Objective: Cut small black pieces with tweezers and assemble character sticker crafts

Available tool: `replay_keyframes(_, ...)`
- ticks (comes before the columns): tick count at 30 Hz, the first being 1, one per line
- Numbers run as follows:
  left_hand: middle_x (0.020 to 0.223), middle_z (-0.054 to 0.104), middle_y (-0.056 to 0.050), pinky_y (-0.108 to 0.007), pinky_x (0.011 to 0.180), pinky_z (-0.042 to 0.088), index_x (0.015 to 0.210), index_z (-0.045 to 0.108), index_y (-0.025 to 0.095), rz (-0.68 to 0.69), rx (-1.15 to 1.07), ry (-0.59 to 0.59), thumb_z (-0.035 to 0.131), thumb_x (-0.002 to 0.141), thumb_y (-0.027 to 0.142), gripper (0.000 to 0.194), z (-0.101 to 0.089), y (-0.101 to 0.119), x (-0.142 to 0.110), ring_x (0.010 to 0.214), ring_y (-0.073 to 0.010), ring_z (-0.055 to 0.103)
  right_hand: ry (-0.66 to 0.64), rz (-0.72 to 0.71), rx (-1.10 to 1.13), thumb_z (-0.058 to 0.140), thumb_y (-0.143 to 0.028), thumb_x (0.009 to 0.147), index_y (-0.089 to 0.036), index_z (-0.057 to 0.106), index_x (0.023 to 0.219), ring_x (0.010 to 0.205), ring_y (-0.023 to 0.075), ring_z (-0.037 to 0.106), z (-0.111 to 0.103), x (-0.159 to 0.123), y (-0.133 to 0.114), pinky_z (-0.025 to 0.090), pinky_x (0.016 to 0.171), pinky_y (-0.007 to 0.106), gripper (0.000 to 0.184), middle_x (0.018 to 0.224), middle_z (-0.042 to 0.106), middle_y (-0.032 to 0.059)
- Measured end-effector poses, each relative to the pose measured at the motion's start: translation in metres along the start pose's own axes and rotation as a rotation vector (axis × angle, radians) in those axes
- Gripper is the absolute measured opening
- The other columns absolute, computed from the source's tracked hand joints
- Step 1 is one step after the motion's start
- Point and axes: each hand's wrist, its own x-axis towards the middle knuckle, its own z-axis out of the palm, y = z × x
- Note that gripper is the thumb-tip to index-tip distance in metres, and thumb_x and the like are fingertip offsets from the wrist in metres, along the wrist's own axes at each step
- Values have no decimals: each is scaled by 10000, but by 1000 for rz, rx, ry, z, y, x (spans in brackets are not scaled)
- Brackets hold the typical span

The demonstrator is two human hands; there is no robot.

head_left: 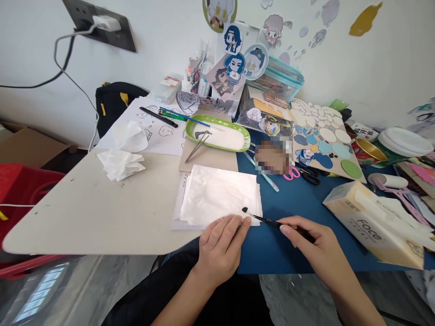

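My right hand is closed around a thin black brush, whose dark tip rests on the near edge of a folded white tissue. My left hand lies on the front edge of that tissue with its fingers curled, pressing it down right beside the brush tip. The tissue sits on white paper where the beige table meets a blue mat.
A green tray with tweezers sits behind the tissue. Crumpled tissues lie to the left, a tissue pack to the right. Scissors, pens, paper cutouts and cups crowd the back right. A red crate stands left of the table.
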Motion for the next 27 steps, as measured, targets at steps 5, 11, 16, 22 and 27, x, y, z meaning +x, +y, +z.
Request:
replay_keyframes(5,950,682,-56,-280,875,439,1093,652,153,15,1,11,476,816,43,346,1,-1,-2,955,-161,575,-221,234,128,553,-545,793,-179,703,906,506,96,357,-10,13,-11,291,455,226,411,545,435,-16)
replay_keyframes(11,955,683,-56,-279,880,439,1088,655,148,20,7,14,462,818,35,351,2,-2,-2,960,-158,572,-207,291,201,579,-587,739,-138,687,853,495,85,234,-7,15,-18,191,466,247,476,517,260,-56)
replay_keyframes(16,959,682,-54,-277,881,444,1090,655,154,23,8,2,452,825,43,352,1,-2,-2,957,-158,578,-218,307,225,582,-572,747,-137,681,849,487,80,206,-6,17,-19,169,471,251,458,502,241,-66)
replay_keyframes(22,955,683,-48,-269,894,435,1096,652,161,22,19,0,446,827,46,358,1,-2,-2,958,-149,580,-253,300,189,563,-578,767,-141,682,911,485,84,223,-9,21,-12,185,463,248,475,499,263,-63)
replay_keyframes(27,957,682,-51,-270,892,435,1094,655,158,21,20,4,449,825,39,359,2,-2,-3,958,-151,578,-235,292,199,563,-578,774,-152,676,860,489,79,235,-7,21,-6,189,459,236,449,507,278,-61)
